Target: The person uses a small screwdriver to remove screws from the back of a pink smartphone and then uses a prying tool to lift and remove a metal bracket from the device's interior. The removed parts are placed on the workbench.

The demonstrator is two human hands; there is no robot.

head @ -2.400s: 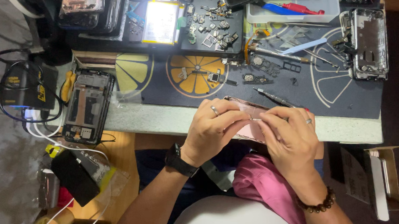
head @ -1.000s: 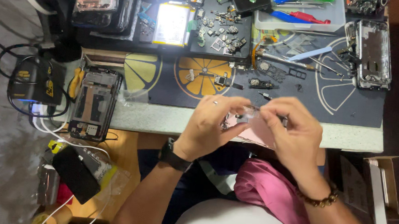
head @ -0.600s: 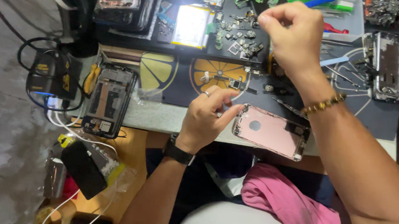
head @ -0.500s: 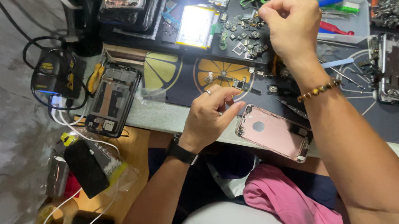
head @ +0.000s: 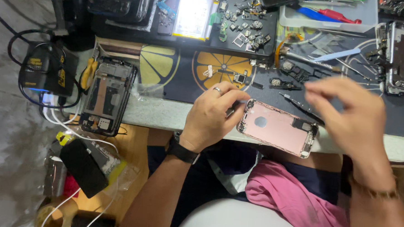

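A pink phone back housing (head: pixel 277 127) is lying tilted at the front edge of the bench (head: pixel 165 114), half on a dark mat printed with orange and yellow citrus slices (head: pixel 176 74). The left hand (head: pixel 211 114), wearing a ring, is resting its curled fingers (head: pixel 232 97) against the housing's left end. The right hand (head: pixel 347 116), blurred, is hovering just right of it with fingers loosely spread, holding nothing visible.
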